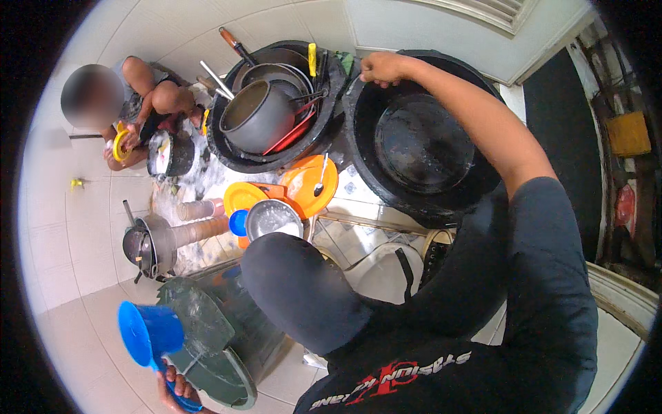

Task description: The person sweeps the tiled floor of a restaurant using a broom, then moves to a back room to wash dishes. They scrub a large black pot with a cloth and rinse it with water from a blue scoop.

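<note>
In my left hand (pixel 177 385) is the handle of a blue plastic dipper (pixel 155 334). The dipper is tilted above a large dark green water bin (pixel 240 380) with a broken, jagged rim. My right hand (pixel 385 68) reaches far forward, its fingers curled at the rim of a wide black plastic tub (pixel 357 142). Inside that tub the bottom looks wet and dark. Close beside it, a second black tub (pixel 243 164) is piled with pots and pans, among them a deep grey pot (pixel 258 119), a red-edged utensil (pixel 293 135) and a yellow-handled tool (pixel 312 59).
Orange plates (pixel 323 178), a metal bowl (pixel 274 220), a blue cup (pixel 238 222) and stacked cups (pixel 201 231) lie on the soapy floor. Pans (pixel 150 248) stand by the left wall. Another person (pixel 137 98) crouches there holding a yellow item (pixel 121 145) beside a soapy pot (pixel 173 155).
</note>
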The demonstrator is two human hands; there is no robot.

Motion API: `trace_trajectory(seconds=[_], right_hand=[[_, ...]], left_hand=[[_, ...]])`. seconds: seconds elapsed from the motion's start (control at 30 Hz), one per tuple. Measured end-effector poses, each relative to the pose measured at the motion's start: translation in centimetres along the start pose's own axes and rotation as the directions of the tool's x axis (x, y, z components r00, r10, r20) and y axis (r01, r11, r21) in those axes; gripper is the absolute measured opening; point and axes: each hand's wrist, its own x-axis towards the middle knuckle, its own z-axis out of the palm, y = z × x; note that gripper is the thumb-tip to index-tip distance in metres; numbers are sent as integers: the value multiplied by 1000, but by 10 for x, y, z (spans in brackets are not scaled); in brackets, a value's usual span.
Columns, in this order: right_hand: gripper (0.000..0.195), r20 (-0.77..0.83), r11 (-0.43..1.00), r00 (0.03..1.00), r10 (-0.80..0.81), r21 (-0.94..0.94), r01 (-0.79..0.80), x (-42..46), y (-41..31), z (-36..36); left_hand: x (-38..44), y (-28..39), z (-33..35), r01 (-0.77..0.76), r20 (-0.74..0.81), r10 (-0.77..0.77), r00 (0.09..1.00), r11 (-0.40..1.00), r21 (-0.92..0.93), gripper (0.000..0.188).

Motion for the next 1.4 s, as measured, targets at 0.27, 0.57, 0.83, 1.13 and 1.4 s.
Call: trace_trajectory(seconds=[0.27, 0.57, 0.83, 1.13, 1.4], right_hand=[[32, 99, 934, 994, 41, 351, -73, 32, -96, 28], [20, -309, 926, 878, -365, -218, 308, 87, -51, 49], [20, -106, 280, 957, 272, 960, 26, 82, -69, 147], [55, 425, 749, 905, 9, 597, -288, -49, -22, 214], [57, 826, 580, 481, 293, 247, -776, -188, 89, 205]], left_hand=[[44, 27, 163, -173, 549, -22, 835, 938, 300, 38], [204, -63, 401, -184, 679, -468, 565, 731, 657, 24], [272, -124, 443, -743, 681, -501, 533, 107, 660, 27], [194, -139, 461, -988, 663, -733, 152, -91, 125, 38], [115, -221, 507, -939, 679, -649, -343, 242, -243, 21]])
